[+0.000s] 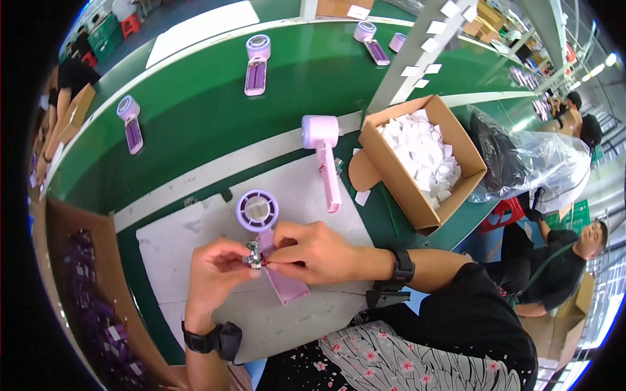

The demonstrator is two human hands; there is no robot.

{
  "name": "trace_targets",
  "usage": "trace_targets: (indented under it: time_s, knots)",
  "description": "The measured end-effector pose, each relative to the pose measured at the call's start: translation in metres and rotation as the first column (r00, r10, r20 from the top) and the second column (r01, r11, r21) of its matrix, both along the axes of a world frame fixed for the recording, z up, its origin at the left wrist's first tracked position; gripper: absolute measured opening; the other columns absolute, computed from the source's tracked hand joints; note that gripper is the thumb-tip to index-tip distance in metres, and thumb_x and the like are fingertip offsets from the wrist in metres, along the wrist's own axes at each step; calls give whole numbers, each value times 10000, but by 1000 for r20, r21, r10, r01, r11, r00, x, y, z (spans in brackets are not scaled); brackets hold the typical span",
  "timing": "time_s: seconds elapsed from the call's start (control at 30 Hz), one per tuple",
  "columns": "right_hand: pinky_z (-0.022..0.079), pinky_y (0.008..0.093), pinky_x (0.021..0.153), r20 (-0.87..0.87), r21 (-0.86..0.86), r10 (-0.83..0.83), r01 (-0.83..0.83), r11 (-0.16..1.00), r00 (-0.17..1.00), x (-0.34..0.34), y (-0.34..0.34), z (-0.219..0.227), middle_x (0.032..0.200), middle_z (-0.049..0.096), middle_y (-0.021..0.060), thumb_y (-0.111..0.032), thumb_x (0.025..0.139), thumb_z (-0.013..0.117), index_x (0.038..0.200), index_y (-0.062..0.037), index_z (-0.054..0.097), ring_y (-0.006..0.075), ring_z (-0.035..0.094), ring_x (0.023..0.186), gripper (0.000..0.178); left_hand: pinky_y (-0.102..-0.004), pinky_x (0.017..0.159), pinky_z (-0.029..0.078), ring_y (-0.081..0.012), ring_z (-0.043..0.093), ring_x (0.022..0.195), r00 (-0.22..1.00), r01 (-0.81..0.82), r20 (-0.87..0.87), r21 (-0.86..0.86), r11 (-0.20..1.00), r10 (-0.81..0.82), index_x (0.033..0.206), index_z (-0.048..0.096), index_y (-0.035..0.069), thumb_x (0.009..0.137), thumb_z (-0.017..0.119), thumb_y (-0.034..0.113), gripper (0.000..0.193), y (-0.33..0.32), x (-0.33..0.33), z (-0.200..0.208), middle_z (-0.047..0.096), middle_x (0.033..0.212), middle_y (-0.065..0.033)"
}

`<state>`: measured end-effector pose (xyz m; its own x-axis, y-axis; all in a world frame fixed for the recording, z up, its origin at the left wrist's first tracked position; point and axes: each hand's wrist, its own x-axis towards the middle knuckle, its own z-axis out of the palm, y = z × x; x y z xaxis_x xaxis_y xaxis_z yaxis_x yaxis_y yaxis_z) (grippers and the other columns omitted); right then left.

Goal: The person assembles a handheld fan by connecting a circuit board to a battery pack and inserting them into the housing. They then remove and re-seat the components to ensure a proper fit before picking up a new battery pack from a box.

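Note:
A lilac handheld fan (275, 205) lies on the grey work mat (182, 234) in front of me, its round head away from me and its open handle (287, 289) toward me. Over that handle, my left hand (218, 267) pinches a small circuit board (252, 255) with metal parts. My right hand (319, 253) is closed beside the board, thumb and fingertips pressed together near a bit of red wire; what they grip is too small to make out. A second lilac fan (329, 176) lies at the mat's far right, a small board beside its handle.
A carton (372, 153) of white paper pieces stands to the right. On the left, another carton (117, 260) holds purple parts. Beyond the mat runs a green conveyor belt (195, 104) carrying several fans (256, 75). A grey post (398, 81) rises behind the carton. Co-workers (554, 267) sit at right.

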<state>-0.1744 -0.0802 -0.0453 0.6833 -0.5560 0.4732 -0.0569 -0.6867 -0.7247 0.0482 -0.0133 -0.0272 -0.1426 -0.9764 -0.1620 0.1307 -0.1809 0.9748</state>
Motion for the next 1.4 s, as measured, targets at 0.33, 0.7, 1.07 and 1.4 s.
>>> trace_targets:
  time_s: [0.33, 0.7, 1.07, 1.4]
  knots:
    - [503, 341, 540, 25, 9, -42, 42, 999, 999, 8, 3, -4, 838, 571, 62, -106, 787, 706, 836, -57, 703, 219, 607, 644, 69, -301, 744, 577, -168, 662, 844, 986, -54, 152, -69, 996, 64, 1040, 669, -41, 724, 703, -174, 344, 3, 3, 2, 664, 973, -113]
    - [507, 305, 562, -7, 121, -18, 19, 992, 1000, -12, -2, 4, 863, 606, 81, -61, 785, 738, 939, -49, 689, 193, 623, 645, 163, -299, 840, 534, -180, 651, 941, 967, 82, 254, -212, 974, -26, 1204, 632, -11, 789, 628, -122, 429, -6, -21, 3, 670, 1072, -113]
    - [494, 226, 534, -123, 224, -143, 168, 960, 982, -13, 1, 21, 898, 630, 63, 13, 719, 794, 1080, -45, 664, 105, 631, 632, 387, -288, 840, 531, -139, 631, 955, 979, 1, 200, -168, 986, 33, 1154, 642, -17, 774, 638, -119, 393, -4, -35, 9, 658, 1066, -83]
    - [514, 231, 517, -143, 107, -225, 241, 965, 964, -19, 0, 22, 916, 650, 72, -23, 713, 814, 1059, -44, 681, 112, 638, 594, 371, -257, 617, 541, -180, 675, 706, 879, 10, 424, -473, 881, 218, 968, 723, 16, 721, 707, -60, 259, -7, -43, 7, 694, 877, -112]
